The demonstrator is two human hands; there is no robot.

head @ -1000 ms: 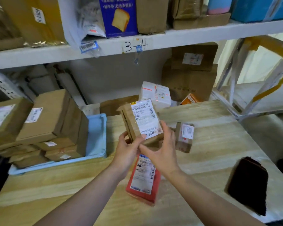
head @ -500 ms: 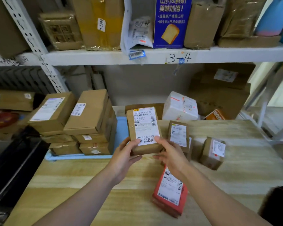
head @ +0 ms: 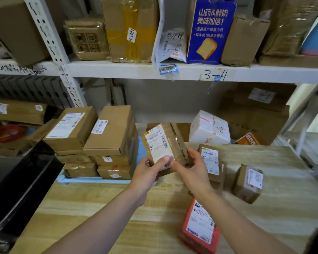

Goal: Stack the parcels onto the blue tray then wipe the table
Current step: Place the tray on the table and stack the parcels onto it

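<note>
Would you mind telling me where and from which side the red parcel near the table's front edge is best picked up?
Probably by its two long edges, coming straight down from above. The red parcel lies flat on the table, label up, slim and longer than it is wide, with bare wood along its left side. The right forearm crosses above its top end, so that arm must clear first.

Tilted brown labelled parcel (head: 164, 145) aloft beside stacked brown parcels (head: 99, 142) on blue tray (head: 84, 180).
</note>
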